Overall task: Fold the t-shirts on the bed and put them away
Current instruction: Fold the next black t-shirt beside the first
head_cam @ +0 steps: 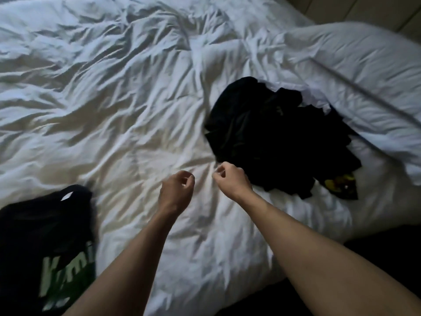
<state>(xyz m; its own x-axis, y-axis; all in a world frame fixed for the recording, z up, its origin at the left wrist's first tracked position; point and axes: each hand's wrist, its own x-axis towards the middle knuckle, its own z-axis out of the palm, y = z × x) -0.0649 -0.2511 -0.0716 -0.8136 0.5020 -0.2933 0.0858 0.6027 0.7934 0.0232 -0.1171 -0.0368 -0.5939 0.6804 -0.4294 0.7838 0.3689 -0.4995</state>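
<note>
A crumpled pile of black t-shirts point(273, 137) lies on the right side of the white bed point(114, 99). One item in the pile shows a yellow print point(340, 183) at its near edge. Another black t-shirt point(45, 236) with green and white lettering lies at the bed's near left corner. My left hand point(176, 190) hovers over the bare duvet in the middle, fingers curled toward the thumb and holding nothing. My right hand point(230, 179) is beside it, just at the near left edge of the pile, fingers curled, with no cloth between them.
The duvet is heavily wrinkled across the whole bed. A white pillow point(364, 71) lies at the right behind the pile. Dark floor point(376, 252) shows past the bed's near right edge.
</note>
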